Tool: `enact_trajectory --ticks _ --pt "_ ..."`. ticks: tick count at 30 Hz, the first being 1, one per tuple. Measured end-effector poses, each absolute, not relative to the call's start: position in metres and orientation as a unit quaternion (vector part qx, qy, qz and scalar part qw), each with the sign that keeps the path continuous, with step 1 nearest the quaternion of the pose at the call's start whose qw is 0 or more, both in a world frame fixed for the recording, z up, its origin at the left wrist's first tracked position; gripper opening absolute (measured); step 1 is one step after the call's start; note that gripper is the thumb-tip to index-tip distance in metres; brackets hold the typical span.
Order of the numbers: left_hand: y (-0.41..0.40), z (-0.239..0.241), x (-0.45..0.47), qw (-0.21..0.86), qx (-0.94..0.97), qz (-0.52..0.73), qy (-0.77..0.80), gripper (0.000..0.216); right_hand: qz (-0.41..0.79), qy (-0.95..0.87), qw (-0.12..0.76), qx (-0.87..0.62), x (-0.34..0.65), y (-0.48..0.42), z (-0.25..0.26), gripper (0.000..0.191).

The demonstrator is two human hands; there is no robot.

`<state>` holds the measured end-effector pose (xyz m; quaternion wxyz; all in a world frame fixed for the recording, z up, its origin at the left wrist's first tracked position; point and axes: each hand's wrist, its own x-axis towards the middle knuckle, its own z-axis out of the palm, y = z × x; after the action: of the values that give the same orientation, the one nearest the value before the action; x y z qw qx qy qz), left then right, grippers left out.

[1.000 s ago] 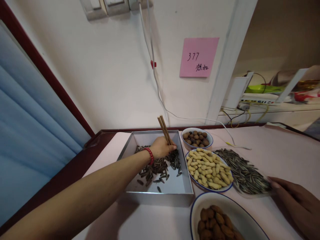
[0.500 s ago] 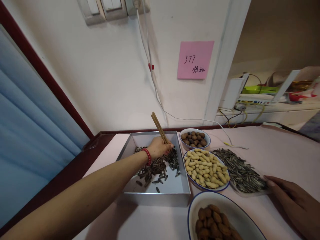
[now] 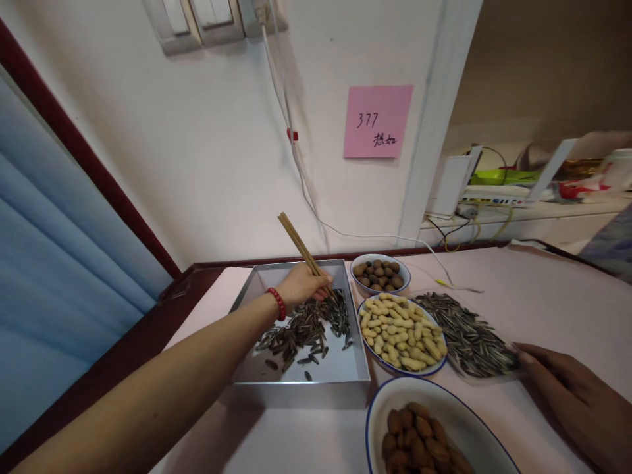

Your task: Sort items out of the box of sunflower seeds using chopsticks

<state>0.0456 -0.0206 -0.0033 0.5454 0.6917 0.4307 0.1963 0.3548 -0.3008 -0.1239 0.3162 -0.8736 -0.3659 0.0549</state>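
My left hand (image 3: 305, 287), a red bead bracelet at its wrist, grips a pair of wooden chopsticks (image 3: 297, 238) inside a shallow silver-grey box (image 3: 340, 368). The chopsticks' lower ends point down into the sunflower seeds (image 3: 338, 319) at the box's right side. Browner seeds (image 3: 293, 329) are spread over its middle, with a few stray ones toward the front. At the right, my right hand (image 3: 567, 388) holds the near edge of a clear plastic tray (image 3: 486, 377) heaped with striped sunflower seeds (image 3: 467, 336). Its other fingers are partly hidden.
Right of the box stand a bowl of peanuts (image 3: 402, 332), a small bowl of round brown nuts (image 3: 378, 273) and, nearest me, a bowl of almond-like nuts (image 3: 419, 438). A white cable (image 3: 375, 235) runs down the wall onto the table. A white router (image 3: 494, 194) sits behind.
The chopsticks lean further left at the top, and their lower ends now show among the seeds. My left hand has shifted slightly; the whole view has drifted a little. My right hand stays at the tray.
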Motion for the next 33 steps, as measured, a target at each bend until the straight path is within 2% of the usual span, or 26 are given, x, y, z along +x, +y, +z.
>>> enact_trajectory --ticks 3,7,12,17,25,29,33 --pt "-0.020 0.012 0.039 0.555 0.683 0.217 0.422 0.018 0.081 -0.363 0.331 -0.867 0.352 -0.299 -0.121 0.060" --pt "-0.021 0.036 0.028 0.563 0.674 0.251 0.408 0.025 0.053 -0.393 0.356 -0.846 0.350 -0.296 -0.123 0.054" --pt "-0.030 0.069 0.038 0.576 0.667 0.284 0.378 0.017 0.028 -0.415 0.367 -0.832 0.351 -0.293 -0.126 0.047" --pt "-0.065 0.092 0.091 0.590 0.687 0.268 0.328 0.016 0.021 -0.421 0.374 -0.826 0.349 -0.293 -0.123 0.042" --pt "-0.114 0.066 0.182 0.576 0.742 0.193 0.282 0.011 0.020 -0.421 0.379 -0.824 0.346 -0.293 -0.118 0.043" --pt "-0.119 0.056 0.187 0.572 0.749 0.187 0.277 0.012 0.019 -0.417 0.379 -0.826 0.346 -0.293 -0.119 0.042" --pt "-0.113 0.068 0.162 0.571 0.743 0.212 0.278 0.014 0.019 -0.415 0.378 -0.827 0.348 -0.293 -0.123 0.042"
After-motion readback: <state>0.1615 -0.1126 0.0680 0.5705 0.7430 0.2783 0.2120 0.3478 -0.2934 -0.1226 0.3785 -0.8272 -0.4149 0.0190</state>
